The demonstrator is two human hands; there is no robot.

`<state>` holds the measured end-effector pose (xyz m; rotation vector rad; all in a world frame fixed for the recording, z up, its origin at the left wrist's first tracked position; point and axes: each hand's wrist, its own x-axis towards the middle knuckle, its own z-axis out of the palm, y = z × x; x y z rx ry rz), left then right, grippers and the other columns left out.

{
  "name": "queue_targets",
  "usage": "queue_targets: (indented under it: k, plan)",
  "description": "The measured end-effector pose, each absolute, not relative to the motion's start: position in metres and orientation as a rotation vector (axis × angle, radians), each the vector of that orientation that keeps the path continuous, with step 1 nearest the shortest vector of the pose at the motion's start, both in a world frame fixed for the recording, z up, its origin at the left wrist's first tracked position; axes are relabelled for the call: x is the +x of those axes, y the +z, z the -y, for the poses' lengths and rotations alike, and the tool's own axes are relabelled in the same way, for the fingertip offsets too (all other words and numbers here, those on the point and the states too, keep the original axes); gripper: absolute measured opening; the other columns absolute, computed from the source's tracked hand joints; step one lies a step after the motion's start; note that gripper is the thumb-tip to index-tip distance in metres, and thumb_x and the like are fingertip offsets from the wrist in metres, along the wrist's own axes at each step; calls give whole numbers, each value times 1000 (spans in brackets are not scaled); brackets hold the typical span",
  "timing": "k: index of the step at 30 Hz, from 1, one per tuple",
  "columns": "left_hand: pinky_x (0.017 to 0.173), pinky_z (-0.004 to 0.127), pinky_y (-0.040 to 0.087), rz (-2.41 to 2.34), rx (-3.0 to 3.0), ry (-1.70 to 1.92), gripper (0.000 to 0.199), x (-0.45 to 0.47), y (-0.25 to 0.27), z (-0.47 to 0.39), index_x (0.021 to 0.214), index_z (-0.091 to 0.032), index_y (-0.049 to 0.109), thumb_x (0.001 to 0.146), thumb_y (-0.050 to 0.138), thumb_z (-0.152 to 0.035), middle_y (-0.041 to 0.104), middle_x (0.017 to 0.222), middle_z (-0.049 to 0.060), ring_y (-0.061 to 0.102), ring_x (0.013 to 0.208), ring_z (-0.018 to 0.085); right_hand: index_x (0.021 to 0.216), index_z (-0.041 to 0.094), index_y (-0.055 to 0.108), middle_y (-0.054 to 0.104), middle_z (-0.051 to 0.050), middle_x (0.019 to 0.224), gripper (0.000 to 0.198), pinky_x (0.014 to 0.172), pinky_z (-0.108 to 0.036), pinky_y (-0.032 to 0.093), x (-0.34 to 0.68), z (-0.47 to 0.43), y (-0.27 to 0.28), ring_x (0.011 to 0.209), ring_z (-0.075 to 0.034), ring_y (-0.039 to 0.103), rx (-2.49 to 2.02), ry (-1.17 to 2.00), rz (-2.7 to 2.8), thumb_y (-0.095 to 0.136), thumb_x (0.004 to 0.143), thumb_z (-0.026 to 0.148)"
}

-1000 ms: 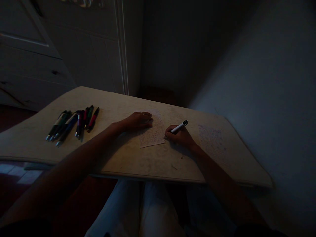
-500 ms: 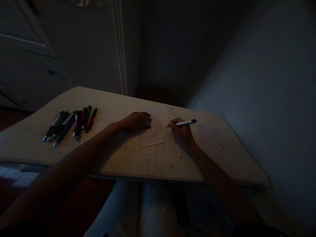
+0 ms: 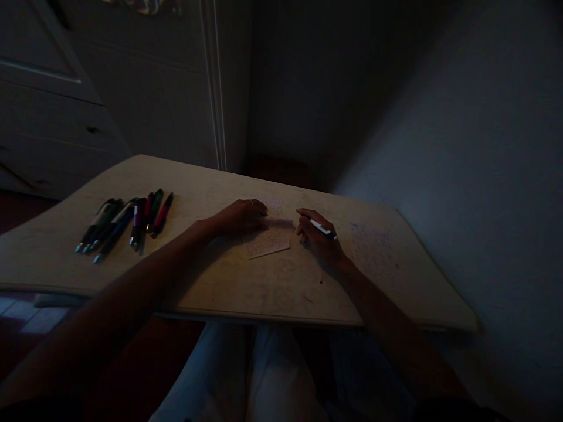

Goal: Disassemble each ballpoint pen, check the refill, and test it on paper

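Observation:
A written-on sheet of paper (image 3: 269,241) lies on the table, with a raised crease or fold across its middle. My left hand (image 3: 241,217) rests over the paper's left side with its fingers stretched out, a ring on one of them. Just right of the paper, my right hand (image 3: 323,240) is closed around a white pen (image 3: 323,228) with a dark end. The pen lies slanted across the hand, and its tip is hard to make out among the fingers.
Several pens (image 3: 116,225) in dark, green and red colours lie at the left of the table (image 3: 211,287). Blue scribbled marks (image 3: 373,243) show on the right. A wall (image 3: 497,176) borders the right side, and a pale cabinet (image 3: 153,99) stands behind.
The pen has swung from pointing at the paper to lying back along my right hand. A crease now stands up across the paper, and its lower edge has shifted slightly. My left hand stays put.

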<state>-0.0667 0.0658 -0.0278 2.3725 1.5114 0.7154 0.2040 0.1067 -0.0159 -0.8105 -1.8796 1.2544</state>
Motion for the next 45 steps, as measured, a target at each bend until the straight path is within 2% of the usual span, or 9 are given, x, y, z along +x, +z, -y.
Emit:
queue_targets:
  k: [2, 7, 13, 16, 20, 27, 36, 41, 45]
  plan:
    - [103, 39, 46, -1509, 2378, 709, 41, -65, -25, -64, 115, -20, 69, 88, 60, -49, 65, 129, 13, 61, 118, 26, 121, 20, 65, 63, 0, 74, 51, 51, -22, 43, 203, -107, -16, 57, -10, 53, -798, 1262, 1868, 60, 87, 59]
    - [103, 39, 45, -1469, 2404, 685, 37, -61, -20, -61, 114, -21, 70, 92, 57, -47, 65, 130, 11, 59, 122, 26, 99, 18, 71, 63, -1, 70, 43, 53, -24, 46, 202, -109, -15, 56, -10, 56, -823, 1277, 1878, 62, 85, 57]
    - [106, 39, 44, -1504, 2421, 684, 42, -64, -27, -65, 116, -19, 69, 91, 57, -50, 63, 132, 13, 59, 122, 25, 101, 19, 67, 70, -2, 79, 34, 57, -24, 51, 201, -110, -17, 62, -13, 64, -891, 1410, 1803, 73, 75, 41]
    - [106, 40, 44, -1496, 2435, 679, 44, -66, -30, -67, 116, -20, 69, 90, 57, -52, 62, 133, 13, 59, 123, 25, 89, 17, 68, 68, -2, 68, 28, 49, -23, 46, 202, -108, -15, 55, -13, 62, -907, 1474, 1900, 73, 73, 39]
    - [107, 40, 43, -1509, 2431, 692, 44, -65, -29, -66, 116, -19, 69, 89, 59, -52, 63, 131, 14, 58, 123, 26, 79, 17, 66, 60, 1, 51, 24, 40, -21, 36, 202, -101, -14, 41, -11, 52, -975, 1453, 2008, 70, 74, 39]
    - [112, 44, 34, -1614, 2420, 594, 40, -63, -25, -63, 116, -24, 67, 90, 56, -52, 61, 136, 10, 55, 127, 26, 82, 16, 66, 63, -1, 54, 26, 41, -20, 39, 200, -97, -13, 44, -12, 56, -978, 1447, 2042, 67, 75, 41]
    - [110, 44, 37, -1578, 2426, 617, 43, -65, -28, -65, 117, -20, 68, 90, 56, -52, 61, 135, 13, 56, 125, 27, 73, 17, 67, 59, 1, 51, 18, 40, -21, 34, 200, -96, -13, 40, -9, 46, -925, 1441, 2086, 68, 73, 35]
    - [109, 43, 37, -1584, 2415, 610, 38, -64, -26, -65, 116, -25, 67, 90, 57, -52, 61, 136, 10, 55, 126, 25, 72, 18, 65, 57, 3, 51, 16, 41, -21, 34, 199, -97, -13, 41, -9, 47, -940, 1352, 2078, 68, 72, 33]
    - [110, 43, 36, -1597, 2403, 593, 41, -62, -24, -63, 116, -23, 67, 89, 56, -51, 61, 136, 11, 55, 126, 26, 72, 19, 64, 57, 3, 51, 14, 42, -22, 36, 198, -94, -9, 42, -10, 49, -961, 1352, 2026, 65, 72, 33]
